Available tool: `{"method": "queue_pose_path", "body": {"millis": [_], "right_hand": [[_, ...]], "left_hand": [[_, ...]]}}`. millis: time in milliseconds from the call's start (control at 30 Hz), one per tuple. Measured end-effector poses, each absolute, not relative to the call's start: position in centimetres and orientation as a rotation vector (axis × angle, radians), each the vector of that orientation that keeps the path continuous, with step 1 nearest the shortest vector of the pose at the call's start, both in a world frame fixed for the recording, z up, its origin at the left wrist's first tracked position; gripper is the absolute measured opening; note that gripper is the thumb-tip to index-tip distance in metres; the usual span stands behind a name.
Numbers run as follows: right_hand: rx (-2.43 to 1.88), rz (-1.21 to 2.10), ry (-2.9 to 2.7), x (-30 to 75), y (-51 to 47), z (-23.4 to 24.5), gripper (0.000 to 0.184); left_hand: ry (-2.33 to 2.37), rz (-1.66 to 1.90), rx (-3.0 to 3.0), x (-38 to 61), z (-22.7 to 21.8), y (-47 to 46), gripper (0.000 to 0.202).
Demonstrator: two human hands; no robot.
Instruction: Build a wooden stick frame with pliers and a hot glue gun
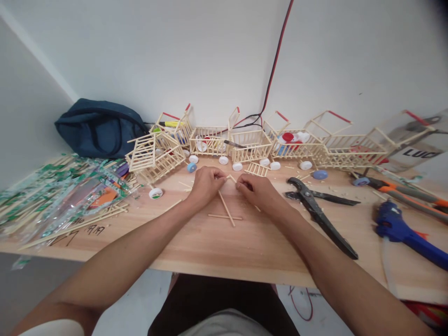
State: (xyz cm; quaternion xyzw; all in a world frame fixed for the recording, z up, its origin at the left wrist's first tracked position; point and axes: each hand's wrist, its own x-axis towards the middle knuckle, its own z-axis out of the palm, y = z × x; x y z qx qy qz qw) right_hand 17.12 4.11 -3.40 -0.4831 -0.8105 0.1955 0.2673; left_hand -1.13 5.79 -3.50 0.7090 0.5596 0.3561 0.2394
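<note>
Forearms [128,252] fill the lower corners; mid-frame, the right hand [257,187] is clamped on a thin stick [232,178]; the left hand's [207,184] grip I can't tell. Over-squeezing could snap the stick.

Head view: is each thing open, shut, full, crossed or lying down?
Left hand: fingers pinched
Right hand: pinching a stick
Two sticks: crossed
Black pliers: handles spread
Glue gun: lying on its side
Carts: some holding things
Bag: can't tell if shut
Packets: heaped

Here I'm watching a craft workshop corner: glue gun [390,220] and pliers [317,217] right, stick-built carts [144,151] far along the tabletop [252,252], wrapped sticks [38,196] left.
</note>
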Motion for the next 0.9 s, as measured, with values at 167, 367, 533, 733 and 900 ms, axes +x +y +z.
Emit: {"method": "queue_pose_path", "body": {"millis": [167, 367, 533, 733, 900], "right_hand": [[-1.317, 0.523, -2.19, 17.08, 4.05, -3.27, 0.014], [-1.315, 0.519, -2.182, 17.02, 4.01, -3.22, 0.015], [-1.308, 0.529, -2.171, 16.99, 3.97, -3.17, 0.013], [-1.309, 0.522, -2.169, 16.95, 3.99, -3.16, 0.013], [-1.305, 0.517, -2.17, 16.97, 4.05, -3.32, 0.012]], "left_hand": [[1.51, 1.006, 1.931, -1.14, -3.53, 5.76, 0.011], [1.516, 1.005, 1.941, -1.15, -3.58, 5.73, 0.01], [1.544, 1.0, 1.946, -1.05, -3.43, 5.69, 0.01], [1.546, 0.997, 1.941, -1.02, -3.39, 5.73, 0.01], [1.546, 0.981, 1.957, -1.02, -3.16, 5.66, 0.011]]}}
